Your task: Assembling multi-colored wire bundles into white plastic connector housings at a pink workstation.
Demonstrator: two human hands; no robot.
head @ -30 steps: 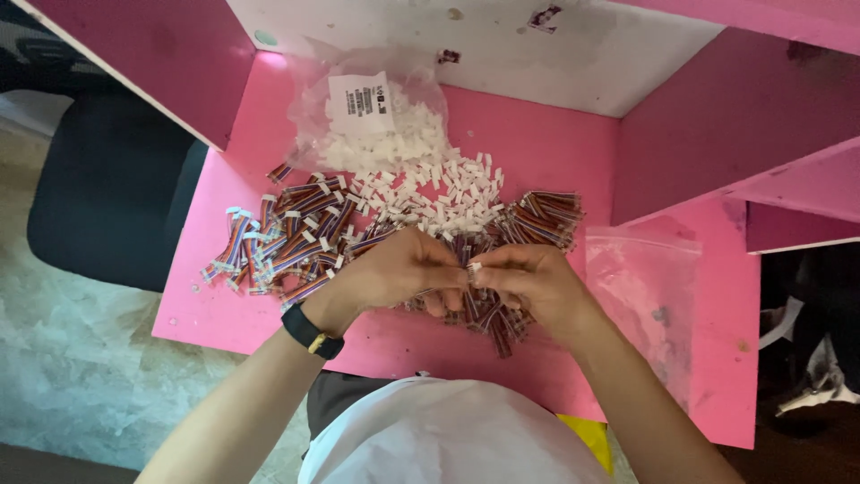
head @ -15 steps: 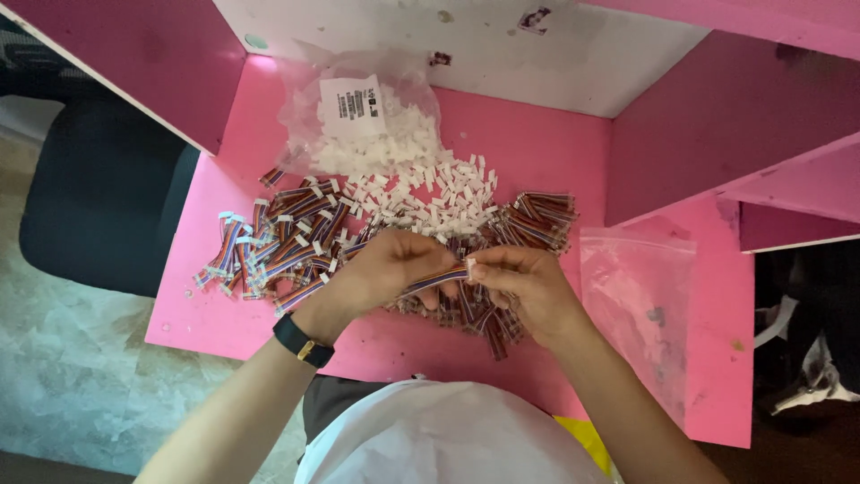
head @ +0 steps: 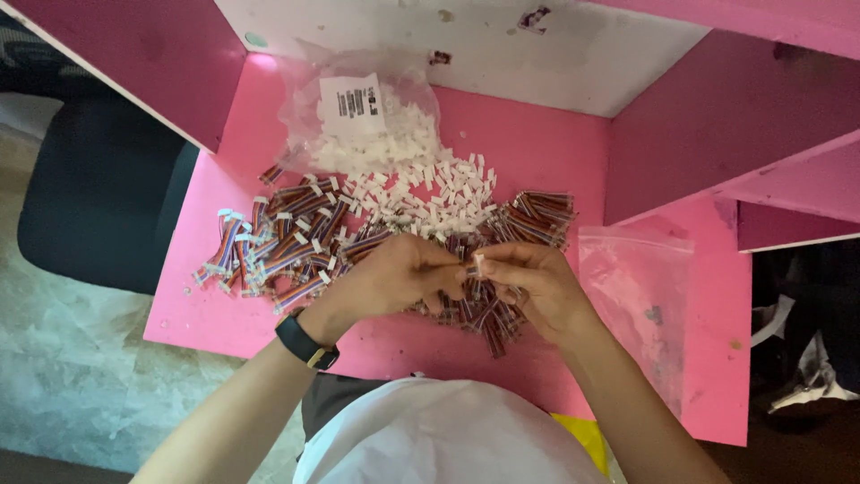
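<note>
Both hands meet over the middle of a pink table (head: 376,345). My left hand (head: 394,280), with a black watch on its wrist, pinches a short multicoloured wire piece. My right hand (head: 528,282) pinches a small white plastic connector (head: 477,263) against the end of that wire. Under and around the hands lies a heap of short multicoloured wire bundles (head: 287,242). Just beyond the hands, loose white connectors (head: 430,193) are scattered in a pile.
A clear plastic bag (head: 358,121) of white connectors with a white label lies at the back. An empty clear bag (head: 640,287) lies flat on the right. Pink partition walls (head: 717,116) stand on both sides. A dark chair (head: 98,197) is at the left.
The hands have stayed together at the same spot. The fingers shifted slightly, and the white connector now shows between the fingertips.
</note>
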